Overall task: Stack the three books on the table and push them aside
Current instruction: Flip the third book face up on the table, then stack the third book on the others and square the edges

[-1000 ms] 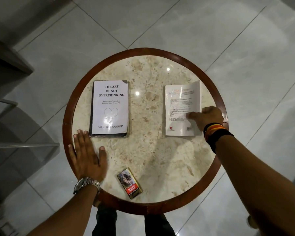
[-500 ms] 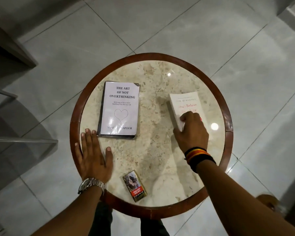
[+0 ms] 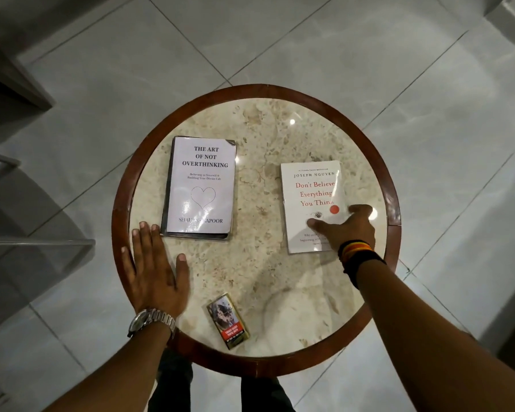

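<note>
From my head camera, looking straight down, I see a round counter (image 3: 394, 221) with a pale marble top and a dark wooden rim, standing on a grey tiled floor (image 3: 369, 55). My left hand (image 3: 155, 272) lies flat on the counter near its left edge, palm down, fingers spread, gripping nothing; a metal watch (image 3: 150, 320) sits on that wrist. Just beyond its fingertips lies a lilac book (image 3: 201, 185), face up and closed. Well apart, on the right side of the counter, lies a white book (image 3: 309, 197), also face up and closed. My right hand (image 3: 347, 230) rests on the white book's lower right corner, thumb pressed on the cover and fingers reaching past its right edge; I cannot tell whether they curl under it. Striped bands (image 3: 356, 251) circle that wrist. Near the counter's close edge, between my arms, lies a small pack (image 3: 228, 321) with a red label. I see only two books.
</note>
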A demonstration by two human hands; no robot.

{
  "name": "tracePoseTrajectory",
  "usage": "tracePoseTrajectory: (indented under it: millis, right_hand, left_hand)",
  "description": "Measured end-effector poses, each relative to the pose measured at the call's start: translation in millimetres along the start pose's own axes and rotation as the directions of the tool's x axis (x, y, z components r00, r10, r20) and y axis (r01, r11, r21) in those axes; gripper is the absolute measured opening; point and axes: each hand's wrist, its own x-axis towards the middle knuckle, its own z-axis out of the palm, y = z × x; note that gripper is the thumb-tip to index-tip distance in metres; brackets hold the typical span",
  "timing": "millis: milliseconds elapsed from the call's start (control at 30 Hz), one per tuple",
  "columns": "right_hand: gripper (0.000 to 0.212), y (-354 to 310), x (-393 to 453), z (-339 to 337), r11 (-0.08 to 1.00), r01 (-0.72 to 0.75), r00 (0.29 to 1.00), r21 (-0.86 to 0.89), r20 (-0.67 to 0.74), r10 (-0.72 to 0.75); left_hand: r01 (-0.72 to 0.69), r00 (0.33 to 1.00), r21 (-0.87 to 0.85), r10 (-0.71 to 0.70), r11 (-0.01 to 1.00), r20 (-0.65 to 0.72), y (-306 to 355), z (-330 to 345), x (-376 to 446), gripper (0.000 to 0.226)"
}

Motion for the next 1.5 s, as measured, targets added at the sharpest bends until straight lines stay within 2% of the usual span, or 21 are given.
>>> tracePoseTrajectory:
  millis: [100,167,333,467,600,767,833,900,1000,1100,1133,1200,1267,1367,1433,1500]
  right_hand:
    - [0.054,-0.4,4.4,-0.4,0.970,-0.139,0.984,0.198,0.139,0.113]
    - [0.037,0.0,1.4,-1.7,0.918,-0.194,0.967,0.346,0.227,0.119]
    - [0.021,-19.8,-22.2,-9.1,0.764,-0.175,0.966,0.621,0.256,0.013]
    - [0.026,-53.6,-53.2,6.4,0.694,-0.112,0.947,0.711,0.288,-0.141]
    - [0.027,-84.7,-85.4,48.6,0.730,-0.076,0.928,0.679,0.316,-0.197]
    - [0.034,-105.2,-99.5,104.5,0.807,-0.156,0.931,0.569,0.358,-0.072]
    - [0.033,-106.4,-100.5,118.8,0.864,-0.134,0.951,0.486,0.307,-0.025]
    - [0.036,-106.0,-101.3,124.5,0.939,-0.050,0.985,0.340,0.175,-0.011]
    - [0.057,-112.0,-104.9,124.1,0.984,0.071,0.997,0.164,-0.001,-0.072]
    - [0.076,-127.2,-103.1,124.9,0.976,0.092,0.993,0.199,0.053,-0.104]
    - [0.075,-133.3,-102.7,127.7,0.972,0.084,0.991,0.219,0.081,-0.104]
    - [0.060,-143.2,-103.1,136.0,0.969,0.100,0.988,0.226,0.092,-0.124]
    - [0.049,-147.7,-107.1,145.2,0.973,0.123,0.985,0.196,0.093,-0.143]
    - [0.046,-144.9,-114.8,153.2,0.984,0.120,0.990,0.131,0.059,-0.129]
    - [0.042,-144.0,-114.5,152.2,0.987,0.109,0.992,0.119,0.055,-0.116]
    - [0.041,-145.7,-106.9,145.8,0.986,0.047,0.992,0.160,0.109,-0.065]
  left_hand:
    - [-0.003,1.000,0.006,0.003,1.000,-0.005,-1.3,2.6,0.1,0.083]
    - [-0.006,1.000,0.012,0.006,1.000,-0.007,-3.5,4.8,1.0,0.083]
    - [-0.010,1.000,0.003,0.011,1.000,-0.027,-5.2,7.8,-0.4,0.081]
    - [-0.016,1.000,-0.011,0.016,1.000,-0.022,-3.7,6.0,-0.2,0.082]
    - [-0.020,1.000,-0.034,0.019,0.999,-0.018,-2.1,2.0,-2.3,0.083]
    - [-0.023,1.000,-0.043,0.022,0.999,-0.018,-1.3,0.0,-0.4,0.082]
    - [-0.036,0.999,-0.041,0.035,0.998,-0.018,-3.2,2.4,0.0,0.081]
    - [-0.031,0.999,-0.060,0.031,0.998,-0.009,-3.1,4.1,0.4,0.081]
    - [-0.019,1.000,-0.095,0.021,0.995,0.015,-3.4,2.9,1.2,0.081]
    - [0.010,1.000,-0.199,-0.006,0.980,0.021,-2.4,-4.8,1.8,0.076]
    - [0.033,0.999,-0.301,-0.031,0.953,0.014,-0.4,-9.7,4.6,0.072]
    - [0.102,0.994,-0.555,-0.109,0.826,0.020,8.0,-24.3,19.1,0.064]
    - [0.191,0.981,-0.690,-0.168,0.699,0.100,22.3,-42.1,43.4,0.058]
    - [0.367,0.930,-0.710,-0.240,0.601,0.278,49.6,-71.2,86.6,0.055]
    - [0.496,0.868,-0.678,-0.292,0.541,0.402,61.6,-84.9,110.8,0.054]
    - [0.606,0.794,-0.645,-0.306,0.466,0.525,61.6,-94.7,126.5,0.051]
